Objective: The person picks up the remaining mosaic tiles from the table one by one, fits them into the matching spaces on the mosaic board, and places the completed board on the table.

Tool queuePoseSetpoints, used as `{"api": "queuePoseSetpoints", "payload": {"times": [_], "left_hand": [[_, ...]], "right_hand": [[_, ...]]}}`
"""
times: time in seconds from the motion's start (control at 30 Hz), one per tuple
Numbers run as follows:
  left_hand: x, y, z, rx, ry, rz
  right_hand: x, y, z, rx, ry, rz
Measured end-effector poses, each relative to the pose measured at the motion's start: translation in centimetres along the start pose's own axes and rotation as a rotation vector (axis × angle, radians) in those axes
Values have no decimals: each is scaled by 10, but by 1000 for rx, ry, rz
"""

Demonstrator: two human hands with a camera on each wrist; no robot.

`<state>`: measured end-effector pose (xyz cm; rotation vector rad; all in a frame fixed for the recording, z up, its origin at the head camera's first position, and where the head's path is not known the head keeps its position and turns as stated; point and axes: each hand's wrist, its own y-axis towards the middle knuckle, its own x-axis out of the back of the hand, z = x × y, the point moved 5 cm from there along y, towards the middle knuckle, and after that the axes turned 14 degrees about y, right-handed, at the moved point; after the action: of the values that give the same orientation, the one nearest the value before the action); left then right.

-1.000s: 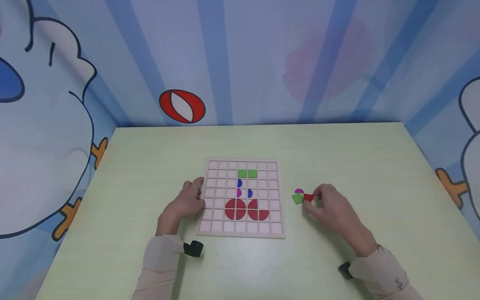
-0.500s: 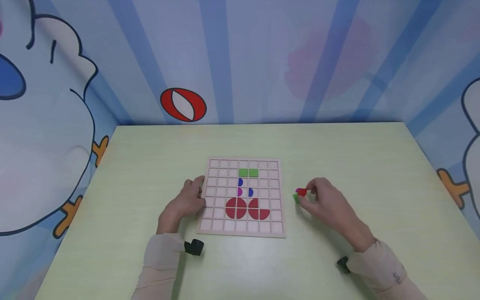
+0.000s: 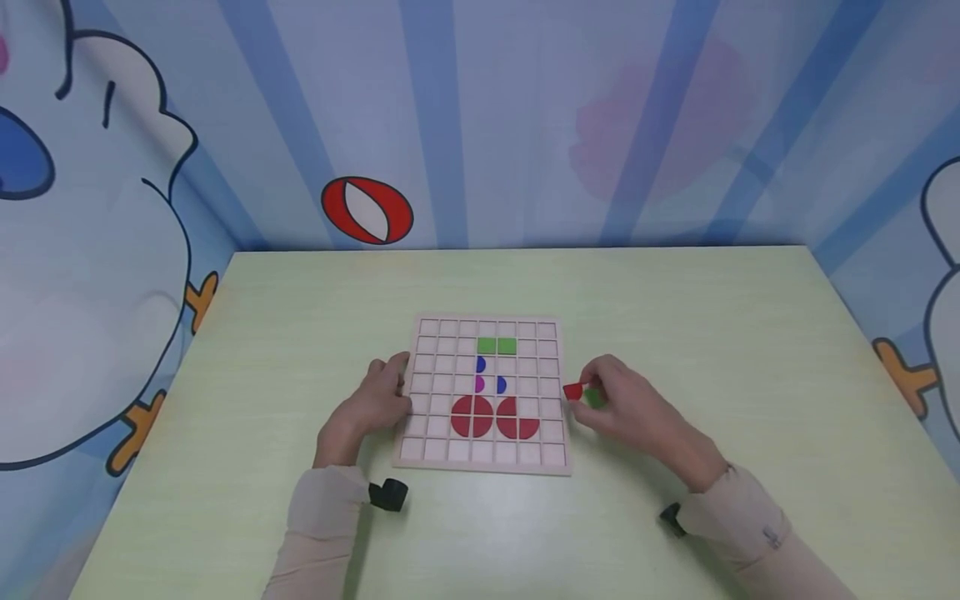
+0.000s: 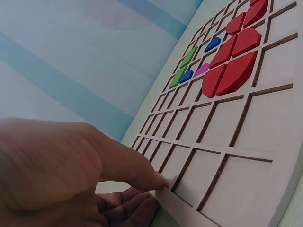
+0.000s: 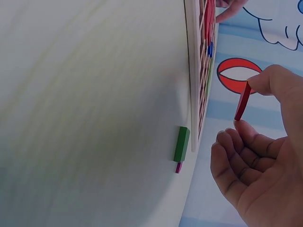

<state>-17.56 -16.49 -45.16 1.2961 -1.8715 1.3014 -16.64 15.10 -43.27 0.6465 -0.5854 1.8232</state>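
A pale wooden grid board [image 3: 438, 450] lies flat on the table, with coloured tiles set in several of its squares. My left hand [image 3: 367, 408] rests along its left side; in the left wrist view the thumb's tip touches the rim, the other fingers bent beside it. Between thumb and index finger my right hand [image 3: 637, 412] pinches a red quarter-circle tile [image 3: 573, 391], just off the board's right edge. The right wrist view shows this red tile [image 5: 243, 100] edge-on, apart from the table. A green tile [image 3: 595, 398] lies behind the right fingers, partly covered.
On the board sit green squares [image 3: 487, 345], blue half-circles [image 3: 501, 384], a magenta piece [image 3: 479, 384] and red quarters [image 3: 462, 426]. Another magenta piece [image 5: 178, 167] lies by the green one, hidden in the head view. A patterned wall [image 3: 510, 125] stands behind the table.
My right hand has picked up the red tile from beside the green one and carried it left towards the board. The left hand has stayed at the board's left side.
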Motion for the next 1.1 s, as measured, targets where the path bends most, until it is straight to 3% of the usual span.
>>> {"api": "queuePoseSetpoints", "payload": {"times": [0.43, 0.87, 1.1], "left_hand": [[-1, 1, 1, 11, 5, 2], [-1, 2, 1, 7, 5, 0], [-1, 1, 1, 7, 8, -6]], "right_hand": [[-16, 8, 5, -2, -48, 97], [-27, 16, 17, 115, -104, 178], [-32, 22, 19, 108, -135, 225]]}}
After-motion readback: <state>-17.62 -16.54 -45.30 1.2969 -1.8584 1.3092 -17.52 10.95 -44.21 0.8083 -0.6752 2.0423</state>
